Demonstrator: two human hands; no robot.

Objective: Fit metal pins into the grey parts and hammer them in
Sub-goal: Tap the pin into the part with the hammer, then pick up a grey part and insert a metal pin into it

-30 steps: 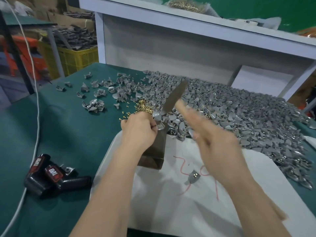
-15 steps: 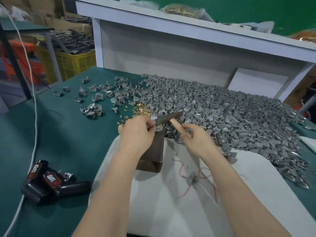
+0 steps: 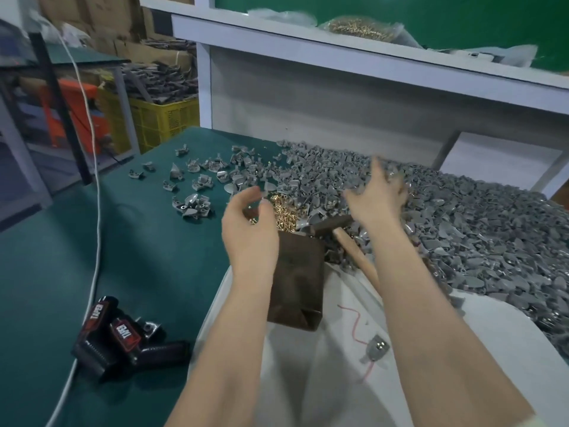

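My left hand (image 3: 249,232) hovers with fingers apart above a dark brown block (image 3: 295,285) and a small heap of brass pins (image 3: 281,211); I see nothing in it. My right hand (image 3: 375,195), blurred, is spread over the big pile of grey parts (image 3: 477,229). The hammer (image 3: 334,224) lies loose, its head by the block's top and its wooden handle (image 3: 358,260) partly under my right forearm. A grey part (image 3: 303,224) rests at the block's top edge. Another grey part (image 3: 376,349) lies on the white cloth (image 3: 323,380).
Scattered grey parts (image 3: 194,204) lie on the green table to the left. A black tool with red labels (image 3: 123,337) and a white cable (image 3: 94,167) sit near the left. A white shelf (image 3: 338,57) with a bag of brass pins (image 3: 357,26) rises behind. A yellow crate (image 3: 166,118) stands beyond the table.
My right hand has let go of the hammer, which now lies by the block, and has moved up over the grey pile. My left hand has lifted off the block and opened.
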